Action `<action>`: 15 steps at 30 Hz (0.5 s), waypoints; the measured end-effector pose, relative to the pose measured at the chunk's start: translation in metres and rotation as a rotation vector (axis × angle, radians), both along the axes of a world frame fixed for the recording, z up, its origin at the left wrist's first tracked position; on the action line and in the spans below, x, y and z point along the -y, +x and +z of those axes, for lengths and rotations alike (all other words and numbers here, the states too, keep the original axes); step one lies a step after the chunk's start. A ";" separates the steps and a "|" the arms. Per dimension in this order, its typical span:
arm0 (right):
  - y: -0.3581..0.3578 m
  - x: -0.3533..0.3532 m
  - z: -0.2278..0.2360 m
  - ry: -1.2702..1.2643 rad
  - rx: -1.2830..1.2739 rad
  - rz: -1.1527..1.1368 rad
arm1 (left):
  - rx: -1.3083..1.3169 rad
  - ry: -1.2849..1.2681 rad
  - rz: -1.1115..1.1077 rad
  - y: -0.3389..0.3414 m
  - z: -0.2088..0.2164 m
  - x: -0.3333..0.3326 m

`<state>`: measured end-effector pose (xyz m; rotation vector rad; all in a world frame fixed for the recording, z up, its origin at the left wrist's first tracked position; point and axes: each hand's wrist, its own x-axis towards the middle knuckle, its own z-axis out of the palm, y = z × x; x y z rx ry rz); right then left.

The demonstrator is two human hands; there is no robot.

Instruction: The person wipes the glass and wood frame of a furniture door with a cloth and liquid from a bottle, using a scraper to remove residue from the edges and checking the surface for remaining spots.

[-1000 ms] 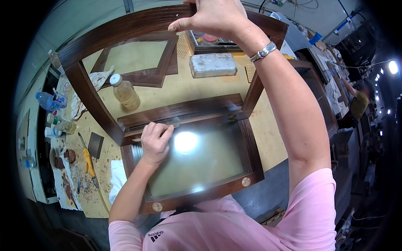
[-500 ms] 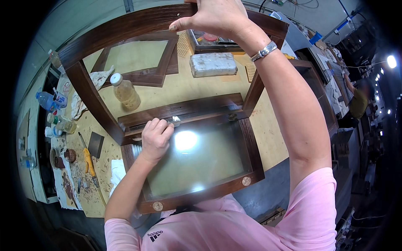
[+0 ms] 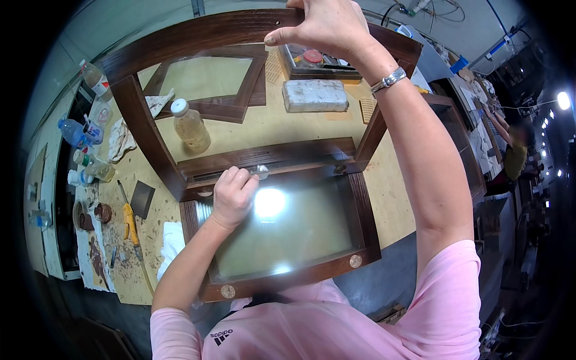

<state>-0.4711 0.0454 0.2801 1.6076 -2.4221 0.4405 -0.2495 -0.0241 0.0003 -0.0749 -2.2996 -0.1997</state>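
A dark brown wooden frame [image 3: 198, 35] stands raised on the far side of a box with a clear pane [image 3: 294, 234] and a dark wooden rim. My right hand [image 3: 330, 27] grips the frame's top rail, thumb on the near face; the fingertips are partly cut off by the picture's edge. My left hand [image 3: 233, 195] is closed in a fist at the lower rail [image 3: 240, 163], where frame and box meet. A small shiny piece [image 3: 263, 171] shows beside its fingers; whether they hold it is unclear. A hinge-like dark fitting [image 3: 340, 168] sits farther right.
On the worktable stand a white-capped bottle [image 3: 191, 127], a wrapped pale block [image 3: 315, 96] and a tray of small items [image 3: 321, 63]. More frames [image 3: 210, 81] lie behind. To the left are a yellow-handled tool [image 3: 129, 225], bottles [image 3: 75, 132] and rags [image 3: 122, 141]. A person [image 3: 515, 153] works far right.
The view has shifted slightly, so the scene sits a little farther right and lower. Both hands keep their places on the frame; the left fist has turned slightly.
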 end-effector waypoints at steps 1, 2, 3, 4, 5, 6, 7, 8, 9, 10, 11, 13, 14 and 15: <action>0.000 0.000 -0.001 -0.009 -0.010 0.000 | 0.026 0.033 -0.005 0.000 0.002 0.000; -0.001 0.000 -0.003 -0.018 -0.019 0.000 | 0.051 0.066 -0.010 0.000 0.005 0.001; -0.002 -0.001 -0.004 -0.027 -0.028 0.000 | 0.077 0.100 -0.016 0.000 0.007 0.001; -0.002 -0.001 -0.005 -0.028 -0.036 -0.001 | 0.079 0.094 -0.013 0.000 0.007 0.001; -0.002 -0.001 -0.005 -0.029 -0.044 -0.003 | 0.081 0.088 -0.011 0.001 0.007 0.000; -0.003 -0.002 -0.005 -0.030 -0.051 -0.005 | 0.084 0.082 -0.009 0.001 0.006 0.000; -0.001 -0.003 -0.003 -0.025 -0.051 -0.002 | 0.072 0.077 -0.006 0.002 0.005 -0.002; 0.001 -0.004 -0.001 -0.020 -0.050 0.000 | 0.061 0.072 -0.003 0.003 0.005 -0.003; 0.003 -0.004 0.001 -0.015 -0.049 0.003 | 0.049 0.067 0.000 0.003 0.004 -0.004; 0.002 -0.004 0.000 -0.026 -0.048 0.008 | 0.038 0.074 0.005 0.003 0.002 -0.005; 0.001 -0.004 -0.002 -0.036 -0.047 0.014 | 0.027 0.081 0.011 0.003 -0.001 -0.005; 0.000 -0.005 -0.003 -0.047 -0.044 0.020 | 0.009 0.078 0.019 0.002 -0.003 -0.006; 0.000 -0.005 -0.003 -0.047 -0.042 0.020 | 0.002 0.068 0.023 0.002 -0.003 -0.006; 0.000 -0.005 -0.002 -0.046 -0.040 0.019 | -0.005 0.058 0.026 0.002 -0.004 -0.006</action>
